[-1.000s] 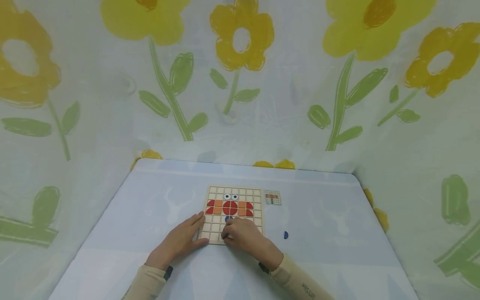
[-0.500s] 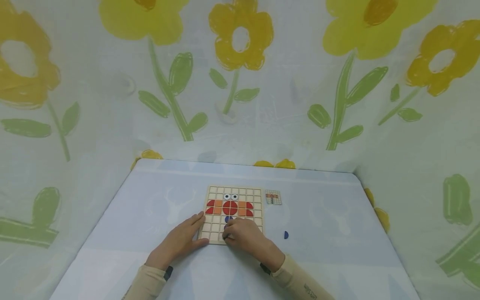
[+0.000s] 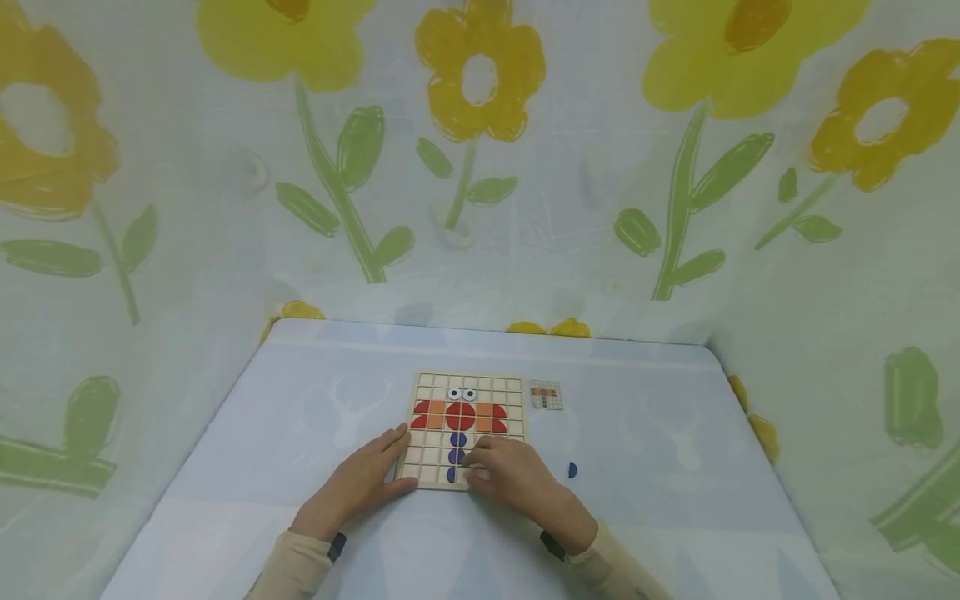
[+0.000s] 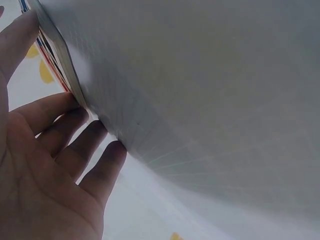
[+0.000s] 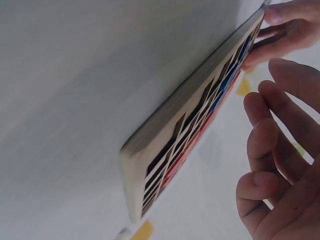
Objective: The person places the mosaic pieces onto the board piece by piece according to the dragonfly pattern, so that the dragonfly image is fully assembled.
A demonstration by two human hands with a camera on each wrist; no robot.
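Note:
A square wooden grid board (image 3: 427, 457) lies on the table with coloured pieces forming a pattern. Its left edge is touched by my left hand (image 3: 363, 481), fingers extended and thumb at the near corner; the left wrist view shows the fingertips (image 4: 117, 146) along the edge. Over the lower right of the board hovers my right hand (image 3: 513, 477), fingers loosely bent. No piece shows between its fingers (image 5: 257, 107) in the right wrist view. Down the middle runs a column of blue pieces (image 3: 457, 439), ending in a blue half-circle (image 3: 451, 475). Another blue half-circle (image 3: 572, 470) lies on the table at right.
A small pattern card (image 3: 546, 395) lies right of the board's top corner. Above the blue column sit a red circle (image 3: 460, 416), orange squares (image 3: 484, 417), red corner pieces and two eye pieces (image 3: 454, 394). Flower-printed cloth (image 3: 555, 200) hangs behind the pale table (image 3: 637, 417).
My right hand has moved right from the bottom of the blue column, uncovering the lower blue pieces and letting go of the bottom half-circle. The left hand has stayed at the board's edge.

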